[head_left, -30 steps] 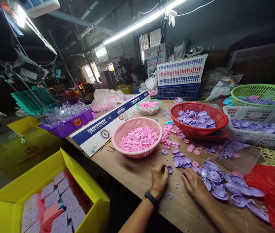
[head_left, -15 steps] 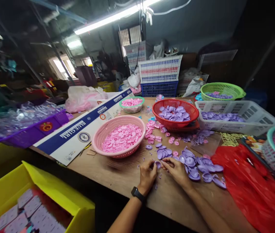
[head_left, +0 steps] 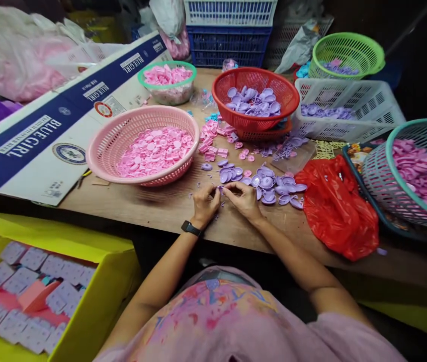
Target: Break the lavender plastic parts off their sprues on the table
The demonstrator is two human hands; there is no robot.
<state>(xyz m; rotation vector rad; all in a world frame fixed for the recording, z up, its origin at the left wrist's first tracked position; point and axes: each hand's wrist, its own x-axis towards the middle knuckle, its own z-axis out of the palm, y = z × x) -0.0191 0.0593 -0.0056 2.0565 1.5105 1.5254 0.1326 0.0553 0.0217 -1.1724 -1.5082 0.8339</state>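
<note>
My left hand (head_left: 204,202) and my right hand (head_left: 244,199) meet fingertip to fingertip over the wooden table (head_left: 153,206), both pinching one small purple plastic piece (head_left: 220,188). A black watch sits on my left wrist. Just beyond my hands lies a scatter of purple round plastic pieces (head_left: 269,182). A pink basket (head_left: 103,146) full of pink pieces stands to the left of them. A red basket (head_left: 254,118) holding purple pieces stands behind.
A red plastic bag (head_left: 336,208) lies to the right, beside a teal basket (head_left: 389,176) of pink pieces. A white crate (head_left: 379,108), a green basket (head_left: 349,50) and a flattened carton (head_left: 47,136) ring the table. A yellow box (head_left: 96,281) stands low at left.
My right hand left the table and joined my left hand on the small purple piece. The view has tilted down and now takes in my lap.
</note>
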